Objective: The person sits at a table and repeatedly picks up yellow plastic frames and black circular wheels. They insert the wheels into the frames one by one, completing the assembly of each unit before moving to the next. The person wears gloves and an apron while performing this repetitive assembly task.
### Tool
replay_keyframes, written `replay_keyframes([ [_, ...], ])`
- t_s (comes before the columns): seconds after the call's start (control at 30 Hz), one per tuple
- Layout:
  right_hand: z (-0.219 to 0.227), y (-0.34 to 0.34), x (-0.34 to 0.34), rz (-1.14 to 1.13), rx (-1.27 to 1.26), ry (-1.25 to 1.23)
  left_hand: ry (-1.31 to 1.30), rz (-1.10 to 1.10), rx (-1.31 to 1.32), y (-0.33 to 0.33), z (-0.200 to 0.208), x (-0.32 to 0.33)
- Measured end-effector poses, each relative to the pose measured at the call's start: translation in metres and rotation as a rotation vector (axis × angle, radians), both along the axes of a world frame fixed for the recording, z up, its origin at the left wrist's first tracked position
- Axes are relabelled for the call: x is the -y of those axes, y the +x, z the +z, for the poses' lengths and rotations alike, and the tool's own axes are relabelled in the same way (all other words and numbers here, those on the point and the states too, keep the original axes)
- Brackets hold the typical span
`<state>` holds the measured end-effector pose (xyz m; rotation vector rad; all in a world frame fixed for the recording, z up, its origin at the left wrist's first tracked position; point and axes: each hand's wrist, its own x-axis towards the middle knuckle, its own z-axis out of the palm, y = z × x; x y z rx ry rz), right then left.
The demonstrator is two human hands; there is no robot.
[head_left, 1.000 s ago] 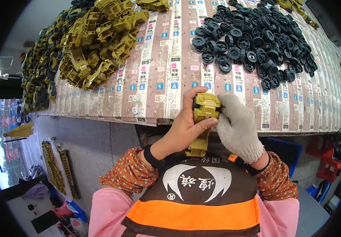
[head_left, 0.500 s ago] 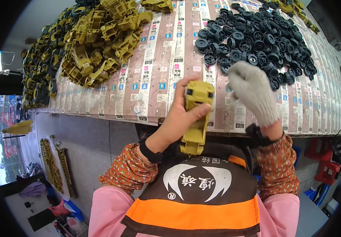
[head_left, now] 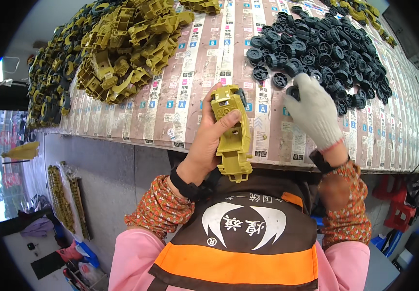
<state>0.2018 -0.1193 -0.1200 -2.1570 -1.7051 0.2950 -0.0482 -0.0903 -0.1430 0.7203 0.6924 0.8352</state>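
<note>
My bare left hand (head_left: 215, 128) grips a mustard-yellow plastic toy vehicle body (head_left: 233, 140) above the table's front edge, thumb pressed on its face. A dark wheel (head_left: 242, 96) shows at the upper right side of that body. My right hand (head_left: 314, 110), in a whitish knit glove, is at the near left edge of a heap of black toy wheels (head_left: 323, 56). Between its fingertips sits one black wheel (head_left: 294, 92); the glove covers part of it.
Yellow vehicle bodies (head_left: 127, 46) are heaped at the back left of the table (head_left: 209, 106). Further left lies a pile of yellow bodies with black parts (head_left: 54, 72). More yellow parts (head_left: 364, 14) lie at the far right. Red plastic crates (head_left: 396, 208) stand below on the right.
My left hand has turned the vehicle body, and a dark wheel now shows on its right side. My right hand has shifted slightly, and a black wheel is now visible at its fingertips.
</note>
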Motion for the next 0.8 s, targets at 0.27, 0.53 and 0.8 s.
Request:
replay_keyframes([
  [0.27,0.022,-0.054,0.067,0.139,-1.209,-0.256,-0.018,0.032,0.067,0.007,0.007,-0.001],
  [0.53,0.021,-0.063,0.083,0.088,-1.351,-0.274,0.103,0.081,-0.003,0.015,0.01,-0.002],
  [0.8,0.026,-0.063,0.082,-0.018,-1.436,-0.305,0.177,0.094,-0.019,0.016,0.011,0.001],
])
